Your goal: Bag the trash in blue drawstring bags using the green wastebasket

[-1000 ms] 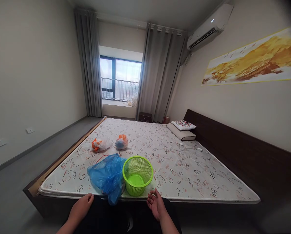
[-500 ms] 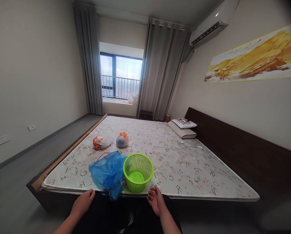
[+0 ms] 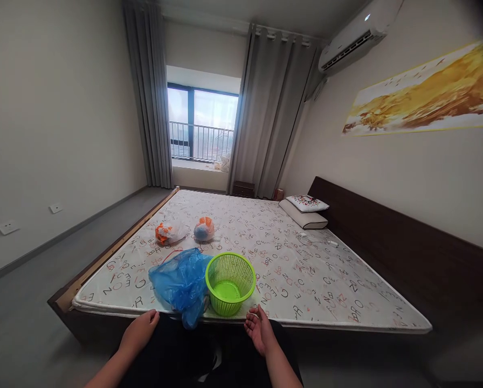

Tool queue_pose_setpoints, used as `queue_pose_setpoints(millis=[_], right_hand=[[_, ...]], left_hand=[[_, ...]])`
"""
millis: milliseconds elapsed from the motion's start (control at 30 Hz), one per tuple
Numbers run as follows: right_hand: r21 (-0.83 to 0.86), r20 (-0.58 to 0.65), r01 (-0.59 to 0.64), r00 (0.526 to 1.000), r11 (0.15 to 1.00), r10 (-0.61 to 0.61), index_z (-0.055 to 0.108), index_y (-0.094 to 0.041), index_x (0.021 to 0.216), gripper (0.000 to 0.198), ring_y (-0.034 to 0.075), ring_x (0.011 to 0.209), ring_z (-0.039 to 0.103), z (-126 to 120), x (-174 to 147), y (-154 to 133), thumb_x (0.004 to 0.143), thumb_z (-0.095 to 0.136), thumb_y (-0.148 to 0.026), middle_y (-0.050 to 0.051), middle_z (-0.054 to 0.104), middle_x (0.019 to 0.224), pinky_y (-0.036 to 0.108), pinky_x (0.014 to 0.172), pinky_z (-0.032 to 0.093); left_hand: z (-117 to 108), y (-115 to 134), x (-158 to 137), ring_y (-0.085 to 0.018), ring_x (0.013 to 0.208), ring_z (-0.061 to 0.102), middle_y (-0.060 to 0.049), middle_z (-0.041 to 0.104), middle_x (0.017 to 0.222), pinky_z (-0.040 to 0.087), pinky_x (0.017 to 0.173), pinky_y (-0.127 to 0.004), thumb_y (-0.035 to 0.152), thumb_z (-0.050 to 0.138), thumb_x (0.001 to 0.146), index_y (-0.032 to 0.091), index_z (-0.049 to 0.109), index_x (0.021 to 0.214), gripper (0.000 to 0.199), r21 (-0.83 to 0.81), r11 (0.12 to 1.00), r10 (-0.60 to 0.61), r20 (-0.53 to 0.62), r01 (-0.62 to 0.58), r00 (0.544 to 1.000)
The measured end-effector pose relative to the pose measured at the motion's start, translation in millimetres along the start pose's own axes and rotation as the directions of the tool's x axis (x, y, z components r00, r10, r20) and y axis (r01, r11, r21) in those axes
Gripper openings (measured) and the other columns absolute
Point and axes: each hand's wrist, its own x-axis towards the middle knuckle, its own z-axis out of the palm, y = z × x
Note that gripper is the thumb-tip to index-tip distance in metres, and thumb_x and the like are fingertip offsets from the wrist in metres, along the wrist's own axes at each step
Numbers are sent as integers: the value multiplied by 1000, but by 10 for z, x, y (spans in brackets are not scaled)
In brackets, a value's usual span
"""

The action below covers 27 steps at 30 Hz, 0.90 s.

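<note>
A lime-green mesh basket [image 3: 230, 283] stands upright and empty near the front edge of a mattress [image 3: 306, 280] printed with letters. A crumpled blue plastic bag [image 3: 179, 285] lies against the basket's left side and hangs over the edge. My left hand [image 3: 139, 331] rests palm down at the mattress edge, left of the blue bag, holding nothing. My right hand [image 3: 259, 330] hovers palm up with fingers apart, just below and right of the basket, empty. Farther back lie two small knotted bags, one white and orange [image 3: 168, 233], one orange and blue [image 3: 204, 229].
Two stacked pillows [image 3: 306, 211] and a white cable [image 3: 318, 241] lie near the dark headboard [image 3: 407, 248] on the right. Grey curtains frame a window [image 3: 201, 132] at the far end. Grey floor runs along the bed's left side. An air conditioner [image 3: 354, 37] hangs high on the right wall.
The view has drifted slightly, so the bed sits a little higher in frame. Both hands stay at the mattress edge in nearly the same pose. Nothing on the bed has moved.
</note>
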Motion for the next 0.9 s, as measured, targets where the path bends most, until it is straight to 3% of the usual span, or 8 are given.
queue_pose_setpoints(millis=[200,333,433,500,567,633,733,900], right_hand=[[-18,-27,-6,1000,1000,5,58,-19,88,34,13,58,62,6,5,8,88,67,-52,-1,65,68,27,65,52],[-20,-20,-3,1000,1000,2,59,-18,89,34,12,58,62,18,4,10,89,67,-51,-1,65,68,26,65,52],[-32,-21,-7,1000,999,6,59,-18,88,33,13,58,62,26,7,16,89,67,-50,-1,65,68,26,64,52],[-44,-28,-9,1000,999,7,59,-18,88,32,13,57,62,28,15,25,90,66,-49,0,65,67,26,64,52],[-48,-39,-2,999,999,0,59,-18,87,31,12,57,62,24,24,35,91,65,-48,0,65,66,26,63,52],[-45,-49,6,999,999,-8,58,-18,87,31,12,56,62,17,31,40,91,65,-48,0,65,66,26,63,52],[-31,-51,10,999,999,-12,58,-18,87,30,12,56,62,11,30,35,91,64,-47,0,65,66,26,63,52],[-31,-62,10,998,999,-12,58,-18,86,29,12,55,61,33,-8,19,96,58,-46,0,64,66,26,62,51]], left_hand=[[55,-57,31,-29,101,70,-13,76,105,44,81,-35,41,27,103,21,67,94,46,28,999,18,-9,-18,1000],[58,66,45,-30,100,70,-14,76,103,46,81,-37,40,28,102,20,67,93,45,113,993,34,-6,-33,999],[120,244,132,-29,111,68,-13,72,119,48,90,-39,33,35,99,21,68,119,40,145,984,105,-3,-104,994],[219,374,232,-27,128,60,-12,62,141,44,103,-39,24,44,93,24,55,145,53,162,968,194,1,-192,981],[357,494,333,-29,145,44,-13,44,159,35,116,-42,20,52,86,25,47,154,69,201,943,264,45,-267,964],[510,592,400,-36,154,27,-13,32,167,25,122,-48,23,59,81,24,61,144,63,226,924,282,145,-310,948],[700,672,409,-44,155,17,-14,31,167,22,121,-59,28,64,76,20,78,116,43,248,913,251,283,-324,926],[748,668,343,-46,144,41,-23,63,138,35,112,-60,21,65,72,15,80,102,34,205,932,239,276,-300,931]])
